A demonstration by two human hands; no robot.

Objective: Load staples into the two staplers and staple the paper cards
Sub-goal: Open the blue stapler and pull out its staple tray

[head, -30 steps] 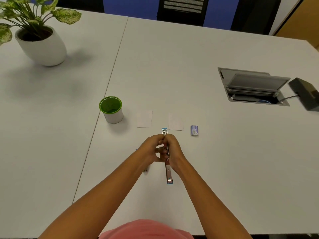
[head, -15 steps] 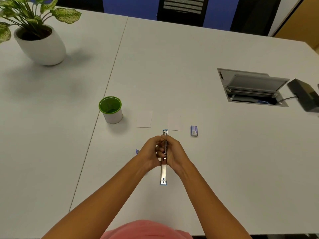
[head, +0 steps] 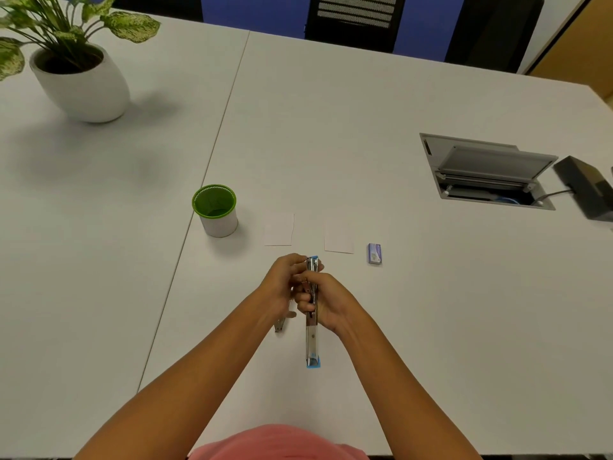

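In the lower middle of the frame, the person holds a stapler (head: 311, 340) swung open into one long metal strip with a blue tip at each end. It runs up and down the picture, raised over the white table (head: 414, 320). The right hand (head: 331, 305) wraps its curled fingers around the strip's middle from the right side. The left hand (head: 280, 283) closes in from the left, its curled fingertips pinching the strip's upper part just below the top blue tip. Whether those fingers also hold staples cannot be told.

The lower half of the strip sticks out below both hands, toward the bottom of the frame. A second stapler (head: 279, 326) lies on the table just under the left wrist, mostly hidden.

Just above the hands lie two white paper cards, the left card (head: 279, 230) and the right card (head: 339, 239), apart from each other. A small staple box (head: 374, 254) sits just right of the right card. Left of the cards stands a green-lined cup (head: 215, 210). A potted plant (head: 83, 81) fills the upper left, and an open cable hatch (head: 481, 171) is set into the table at the right.
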